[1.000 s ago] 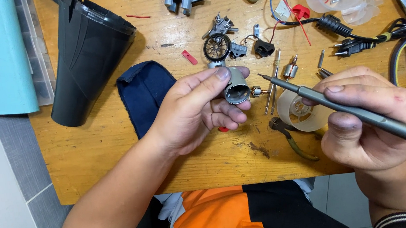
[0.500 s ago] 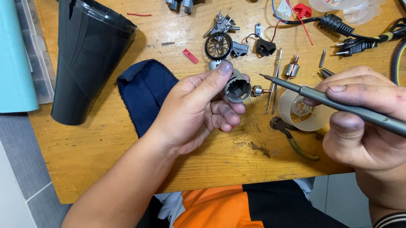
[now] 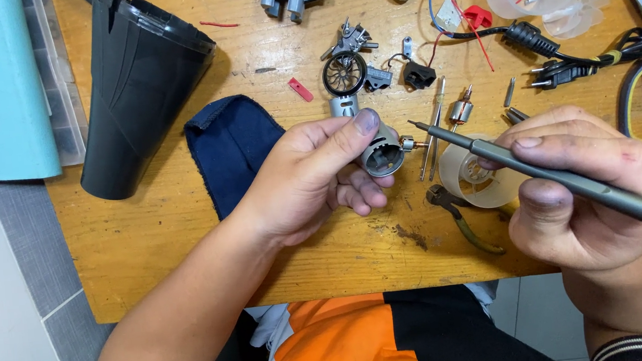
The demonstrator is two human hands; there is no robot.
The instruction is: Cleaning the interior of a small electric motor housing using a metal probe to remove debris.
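- Head view: the left hand (image 3: 301, 178) grips a small grey motor housing (image 3: 381, 155); parts lie scattered far across the wooden table (image 3: 186, 248) — disassembly well along.
- The right hand (image 3: 580, 179) clasps a slim screwdriver (image 3: 548, 174), tip just right of the housing — work remains.

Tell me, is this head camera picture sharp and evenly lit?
Head view: even, soft light; faint shadows beside the black cone housing. Sharp on the left hand, motor housing and the screwdriver in the right hand; wooden table's edges bow slightly.
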